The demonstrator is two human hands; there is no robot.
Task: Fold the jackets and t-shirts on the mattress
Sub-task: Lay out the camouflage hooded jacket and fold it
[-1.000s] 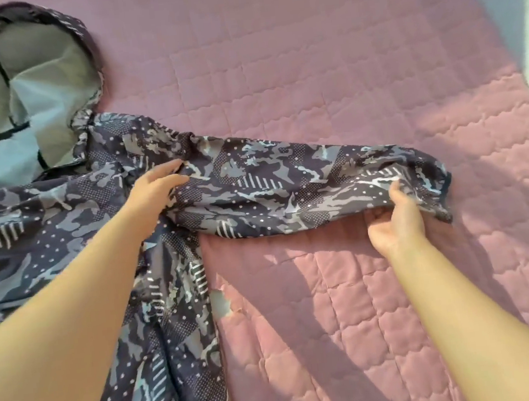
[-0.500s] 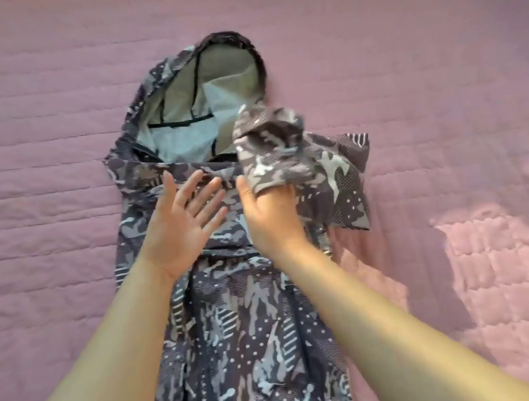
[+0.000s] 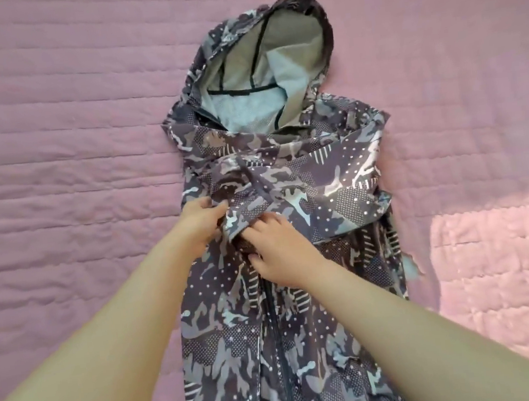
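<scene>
Item 1. Mattress: pink quilted cover with stitched rows, filling the whole view and bearing everything listed here.

Item 2. Left hand: reached in from the lower left and lay at the left edge of the jacket's chest. Grip closed, the fingers curled onto the end of the folded sleeve.

Item 3. Right hand: just beside the left hand, over the middle of the chest. Grip closed, the fingers bent down onto the same sleeve end and the thumb tucked beneath.

Item 4. Jacket: hooded, in a grey, navy and pale blue camouflage print with dots and stripes. It lay flat and lengthwise at the centre of the mattress, front up, with its lower part running out of the bottom edge of the view.

Item 5. Zipper: dark, running down the front from just below the right hand.

Item 6. Sleeve: folded across the chest from the right shoulder, its end under both hands.

Item 7. Hood: at the far end, lying open with its grey mesh lining showing.

Item 8. Sunlit patch: a brighter area on the mattress to the right of the jacket.
</scene>
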